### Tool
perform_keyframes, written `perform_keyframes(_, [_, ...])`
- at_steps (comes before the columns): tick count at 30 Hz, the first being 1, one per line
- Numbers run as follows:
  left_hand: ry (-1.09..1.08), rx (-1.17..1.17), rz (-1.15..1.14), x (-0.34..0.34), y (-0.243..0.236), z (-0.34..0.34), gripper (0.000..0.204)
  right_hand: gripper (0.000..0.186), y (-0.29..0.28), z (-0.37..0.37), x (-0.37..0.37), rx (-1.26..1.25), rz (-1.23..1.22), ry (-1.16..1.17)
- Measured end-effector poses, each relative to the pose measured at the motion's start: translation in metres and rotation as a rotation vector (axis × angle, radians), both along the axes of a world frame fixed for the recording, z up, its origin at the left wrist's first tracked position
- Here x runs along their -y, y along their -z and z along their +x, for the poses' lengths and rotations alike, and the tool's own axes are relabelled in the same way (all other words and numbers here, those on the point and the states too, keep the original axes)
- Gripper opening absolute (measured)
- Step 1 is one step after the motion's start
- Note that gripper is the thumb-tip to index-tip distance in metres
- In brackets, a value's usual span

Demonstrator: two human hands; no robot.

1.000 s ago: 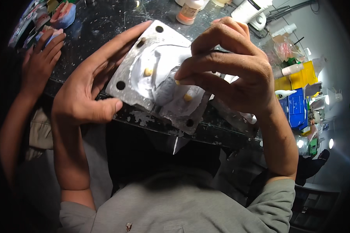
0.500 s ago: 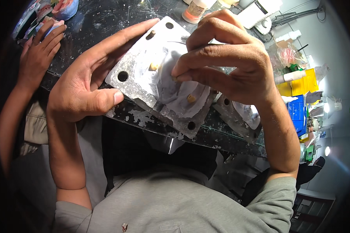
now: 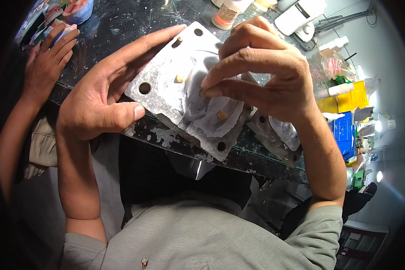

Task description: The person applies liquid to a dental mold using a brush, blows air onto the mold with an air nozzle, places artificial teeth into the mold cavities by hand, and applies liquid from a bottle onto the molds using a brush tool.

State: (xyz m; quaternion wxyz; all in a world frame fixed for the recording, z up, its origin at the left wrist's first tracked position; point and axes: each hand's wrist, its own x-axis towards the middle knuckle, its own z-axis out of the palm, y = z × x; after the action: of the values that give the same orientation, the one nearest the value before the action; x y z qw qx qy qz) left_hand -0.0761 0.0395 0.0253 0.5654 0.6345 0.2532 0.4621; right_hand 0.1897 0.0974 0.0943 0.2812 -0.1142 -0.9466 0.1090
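Note:
My left hand (image 3: 96, 101) grips a metal dental flask half (image 3: 155, 101) by its left side, the thumb at the near edge and the fingers behind. The flask is tilted over the table's near edge. White plaster (image 3: 195, 105) fills it around a hollow, with a yellowish tooth-like piece (image 3: 179, 78) on the left and another tooth-like piece (image 3: 221, 115) lower down. Over the hollow, my right hand (image 3: 274, 72) pinches thumb and forefinger together at a tiny bit that I cannot make out. A second flask part (image 3: 270, 135) lies partly hidden beneath my right forearm.
At the far left, another person's hand (image 3: 54, 60) rests by pink and blue dental models (image 3: 78, 11). A jar with an orange band (image 3: 225, 18) and a white device (image 3: 300, 17) stand at the back. Yellow (image 3: 353, 95) and blue bins (image 3: 342, 135) are on the right.
The flask half and my left hand have shifted very slightly to the right. My right hand's pinch stays over the plaster hollow, with only a small movement of the fingers.

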Motion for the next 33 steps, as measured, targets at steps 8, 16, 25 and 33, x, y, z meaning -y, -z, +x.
perform_keyframes(8, [-0.008, -0.010, 0.021, -0.002, 0.001, -0.001, 0.115, 0.021, -0.005, 0.009, 0.005, 0.002, -0.022, 0.040])
perform_keyframes(16, [0.008, 0.022, -0.045, 0.001, -0.002, 0.001, 0.115, 0.027, -0.004, 0.013, 0.017, 0.073, 0.137, 0.044])
perform_keyframes(25, [0.028, 0.017, -0.067, 0.003, -0.006, -0.001, 0.111, 0.024, -0.003, 0.013, 0.025, 0.093, 0.299, 0.098])
perform_keyframes(33, [0.049, -0.024, -0.070, 0.008, -0.018, 0.001, 0.107, 0.023, -0.015, 0.018, 0.044, 0.107, 0.142, 0.196])
